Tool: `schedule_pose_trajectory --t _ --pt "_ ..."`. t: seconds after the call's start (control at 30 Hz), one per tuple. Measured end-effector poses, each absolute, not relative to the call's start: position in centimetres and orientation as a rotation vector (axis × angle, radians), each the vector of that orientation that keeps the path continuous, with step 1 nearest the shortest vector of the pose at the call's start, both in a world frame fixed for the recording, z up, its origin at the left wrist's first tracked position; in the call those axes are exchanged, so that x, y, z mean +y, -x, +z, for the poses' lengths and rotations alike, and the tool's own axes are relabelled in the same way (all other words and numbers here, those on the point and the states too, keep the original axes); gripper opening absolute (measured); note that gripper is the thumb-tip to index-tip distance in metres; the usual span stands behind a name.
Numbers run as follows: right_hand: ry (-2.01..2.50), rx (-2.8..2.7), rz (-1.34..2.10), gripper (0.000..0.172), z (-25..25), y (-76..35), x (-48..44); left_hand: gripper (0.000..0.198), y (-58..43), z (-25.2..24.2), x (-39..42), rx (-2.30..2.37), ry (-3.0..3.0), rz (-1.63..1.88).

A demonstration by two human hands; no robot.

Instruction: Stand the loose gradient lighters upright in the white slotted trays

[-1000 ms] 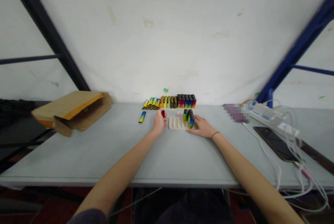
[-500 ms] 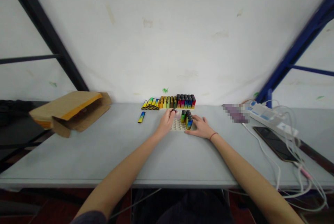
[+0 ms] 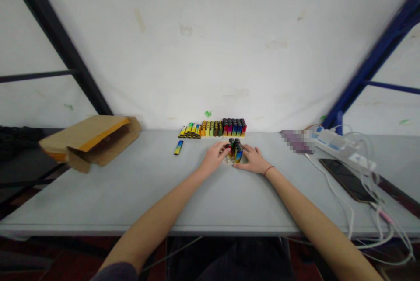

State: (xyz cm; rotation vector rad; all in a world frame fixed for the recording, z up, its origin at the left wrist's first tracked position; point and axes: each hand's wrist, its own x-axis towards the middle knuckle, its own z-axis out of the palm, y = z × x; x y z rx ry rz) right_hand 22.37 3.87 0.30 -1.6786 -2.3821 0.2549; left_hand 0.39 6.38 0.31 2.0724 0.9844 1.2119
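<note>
My left hand (image 3: 215,158) is at the left of a small white holed tray (image 3: 229,160), its fingers pinched round a red lighter (image 3: 229,151) with a black top. The lighter is upright over or in the tray; its lower end is hard to see. Several black-topped, blue and yellow lighters (image 3: 238,155) stand upright in the tray's right part. My right hand (image 3: 253,159) grips the tray's right side, thumb in front and fingers behind, close against those lighters.
Behind stand more upright lighters, black-topped ones (image 3: 234,127) and yellow ones (image 3: 211,129). A pile of flat, shiny sleeves (image 3: 190,130) lies left of them, with one loose sleeve (image 3: 178,147) nearer. A cardboard box (image 3: 92,137) is at left; a phone (image 3: 344,179) and power strip (image 3: 341,147) at right.
My left hand has moved right across the tray with the lighter, close to the standing ones, and covers more of the holes. My right hand has stayed in place.
</note>
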Motion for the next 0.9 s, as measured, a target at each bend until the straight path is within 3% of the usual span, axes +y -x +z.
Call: schedule_pose_trajectory --t 0.3,0.43,0.57,0.67,0.73,0.8,0.9 --pt "1.682 -2.387 0.249 0.093 0.2 -22.4 4.0 0.028 -0.1 1.8 5.9 1.000 -2.510 1.194" --pt "1.683 -2.400 0.269 0.094 0.2 -22.5 4.0 0.032 3.6 4.3 7.3 1.532 -2.565 1.083" --pt "1.686 -2.407 0.279 0.094 0.2 -22.6 4.1 0.038 9.5 5.1 9.4 2.292 -2.162 0.679" --pt "1.688 -2.405 0.281 0.094 0.1 -22.6 4.1 0.049 12.6 4.3 10.6 2.377 -1.892 0.367" --pt "1.688 -2.405 0.284 0.094 0.1 -22.6 4.1 0.043 13.2 3.6 11.1 2.303 -1.860 0.287" --pt "1.693 -2.403 0.289 0.094 0.1 -22.6 4.1 0.034 12.8 3.1 11.5 2.232 -1.887 0.364" --pt "1.700 -2.396 0.298 0.094 0.1 -22.6 4.1 0.029 10.9 3.0 11.8 2.044 -1.771 0.773"
